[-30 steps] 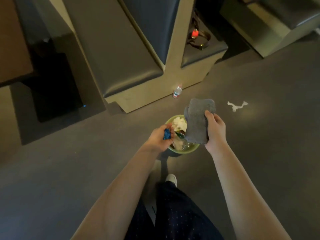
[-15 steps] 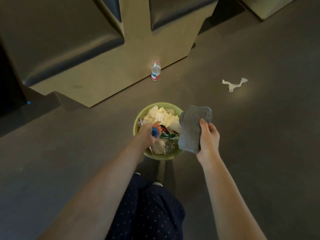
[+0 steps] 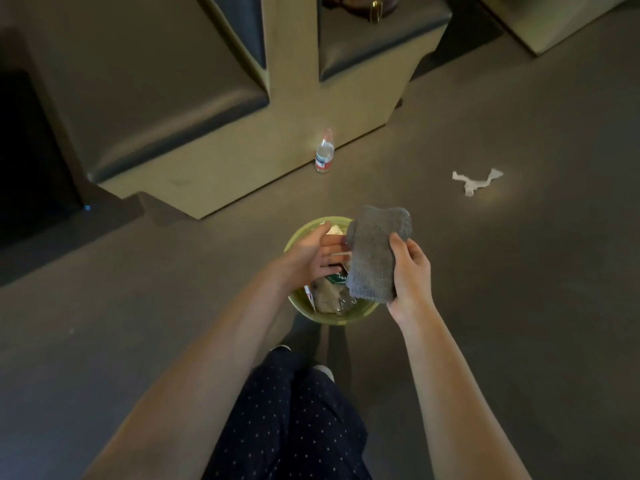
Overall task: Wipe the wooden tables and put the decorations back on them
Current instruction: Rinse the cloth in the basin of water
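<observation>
My right hand grips a folded grey cloth, thumb on its front, and holds it over the right side of a green waste bin. My left hand hovers above the bin with its fingers spread and nothing in it; the fingertips reach toward the cloth's left edge. The bin on the floor holds crumpled white paper, a green wrapper and clear plastic. No wooden table top or decoration is in view.
Padded bench seats on a tan base stand ahead. A small water bottle stands on the floor against that base. A scrap of white paper lies on the grey floor to the right. My legs and shoes are just below the bin.
The small blue thing my left hand held is gone from it, and the fingers have spread open over the bin. The cloth stays in my right hand.
</observation>
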`<action>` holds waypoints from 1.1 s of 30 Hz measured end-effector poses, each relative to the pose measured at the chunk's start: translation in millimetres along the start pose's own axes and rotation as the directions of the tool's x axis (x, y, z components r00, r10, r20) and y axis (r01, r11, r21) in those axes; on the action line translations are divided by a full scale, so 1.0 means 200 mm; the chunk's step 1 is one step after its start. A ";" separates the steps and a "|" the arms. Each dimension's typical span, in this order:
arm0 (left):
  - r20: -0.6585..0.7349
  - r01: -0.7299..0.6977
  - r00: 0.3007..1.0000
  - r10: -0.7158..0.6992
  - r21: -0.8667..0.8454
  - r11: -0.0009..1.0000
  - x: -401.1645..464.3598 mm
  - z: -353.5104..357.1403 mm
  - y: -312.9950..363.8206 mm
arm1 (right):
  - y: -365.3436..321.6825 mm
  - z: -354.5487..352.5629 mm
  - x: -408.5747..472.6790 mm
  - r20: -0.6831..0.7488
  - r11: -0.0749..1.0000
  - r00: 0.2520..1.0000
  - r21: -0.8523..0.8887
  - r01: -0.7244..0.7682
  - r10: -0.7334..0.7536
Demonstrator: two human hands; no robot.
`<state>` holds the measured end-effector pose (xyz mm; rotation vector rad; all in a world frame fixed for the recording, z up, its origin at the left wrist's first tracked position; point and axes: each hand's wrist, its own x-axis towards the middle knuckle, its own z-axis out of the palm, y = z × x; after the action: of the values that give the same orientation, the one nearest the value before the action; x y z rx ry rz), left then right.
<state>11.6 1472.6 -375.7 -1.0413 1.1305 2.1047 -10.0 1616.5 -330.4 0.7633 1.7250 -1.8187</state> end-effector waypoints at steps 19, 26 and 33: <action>-0.563 -0.707 0.631 0.535 -0.132 0.695 -2.07 -0.46 0.39 | -0.64 1.22 -1.50 0.784 0.643 0.605 -0.396 0.656 -0.135; -0.826 -0.847 0.377 0.420 -0.123 0.517 -2.63 -1.01 0.13 | -0.24 1.81 -2.05 0.948 0.275 0.318 -0.305 0.912 -0.003; -0.952 -0.907 0.138 0.275 -0.010 0.420 -3.18 -1.58 -0.19 | 0.27 2.36 -2.68 0.927 0.451 0.053 -0.231 0.862 0.372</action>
<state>516.8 1164.8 19.0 -2.6235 1.5865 2.8083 384.6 1134.9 24.1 -1.2981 1.3369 -0.7309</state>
